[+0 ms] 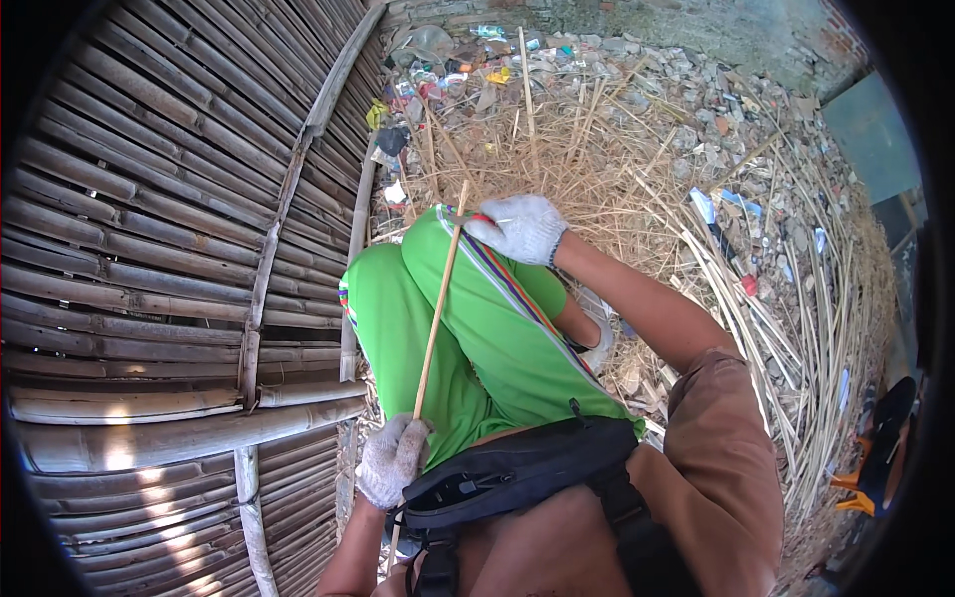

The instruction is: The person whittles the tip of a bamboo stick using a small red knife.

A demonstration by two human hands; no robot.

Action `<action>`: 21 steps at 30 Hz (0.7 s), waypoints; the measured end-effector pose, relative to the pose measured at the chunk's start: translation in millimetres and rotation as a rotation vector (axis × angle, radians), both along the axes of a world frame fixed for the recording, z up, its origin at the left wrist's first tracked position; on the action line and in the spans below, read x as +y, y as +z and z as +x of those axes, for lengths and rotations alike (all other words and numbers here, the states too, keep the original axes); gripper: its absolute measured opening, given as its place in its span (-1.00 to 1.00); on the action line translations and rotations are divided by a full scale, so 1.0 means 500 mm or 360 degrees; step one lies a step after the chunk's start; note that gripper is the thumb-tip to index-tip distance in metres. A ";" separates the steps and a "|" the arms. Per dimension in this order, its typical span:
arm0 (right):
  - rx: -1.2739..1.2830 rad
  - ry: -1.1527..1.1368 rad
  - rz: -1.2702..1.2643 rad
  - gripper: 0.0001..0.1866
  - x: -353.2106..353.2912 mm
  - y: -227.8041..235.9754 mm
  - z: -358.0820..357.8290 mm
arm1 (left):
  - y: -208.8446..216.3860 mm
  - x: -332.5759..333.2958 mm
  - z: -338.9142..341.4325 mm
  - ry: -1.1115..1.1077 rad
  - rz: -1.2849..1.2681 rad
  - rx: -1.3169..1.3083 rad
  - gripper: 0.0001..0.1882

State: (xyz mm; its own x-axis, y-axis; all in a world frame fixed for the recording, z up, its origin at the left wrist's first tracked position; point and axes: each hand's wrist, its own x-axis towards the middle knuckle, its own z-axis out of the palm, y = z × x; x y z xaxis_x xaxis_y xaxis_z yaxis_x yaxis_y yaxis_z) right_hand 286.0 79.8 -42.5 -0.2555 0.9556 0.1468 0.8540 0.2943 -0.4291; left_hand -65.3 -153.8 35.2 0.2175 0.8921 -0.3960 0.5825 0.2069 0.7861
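Observation:
A long, thin bamboo strip point(438, 313) slants across my lap, its far end resting at my raised knee. Around its lower part my left hand point(393, 460), in a whitish knitted glove, is closed; a short length shows again below the wrist. My right hand point(522, 229), gloved the same way, is closed beside the strip's far end at the knee. A small red thing point(480, 217) shows at its fingers, mostly hidden by the glove, so its kind is unclear. My bright green trousers point(497, 323) lie under the strip.
A bamboo slat wall point(149, 239) stands close on my left. Straw-like shavings point(587, 149) and litter cover the ground ahead. Long pale bamboo strips point(756, 328) lie in a heap to my right. A brick wall point(637, 25) closes the far side. A black bag point(527, 468) hangs at my waist.

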 end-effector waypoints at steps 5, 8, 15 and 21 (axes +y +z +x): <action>-0.0034 -0.0003 0.0063 -0.31 -0.001 0.009 -0.015 | 0.013 -0.019 -0.010 -0.0024 -0.0014 -0.0013 -0.59; -0.0076 -0.0030 0.0037 -0.39 0.001 0.006 -0.020 | 0.005 -0.035 -0.017 -0.0074 0.0091 -0.0019 -0.58; -0.0078 -0.0604 -0.0100 -0.26 0.104 -0.038 0.196 | -0.038 -0.100 -0.074 0.0008 0.0067 -0.0155 -0.57; 0.0270 -0.0383 0.0054 -0.27 0.048 -0.009 0.119 | -0.019 -0.057 -0.013 0.0255 -0.0368 -0.0544 -0.64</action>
State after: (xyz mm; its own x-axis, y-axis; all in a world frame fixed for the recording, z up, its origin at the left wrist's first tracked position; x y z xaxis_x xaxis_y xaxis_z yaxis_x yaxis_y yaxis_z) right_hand 345.4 103.8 -46.9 0.0087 0.9796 0.2010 0.8178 0.1087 -0.5652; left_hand -71.9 -182.3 25.8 0.2372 0.8217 -0.5183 0.2431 0.4663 0.8505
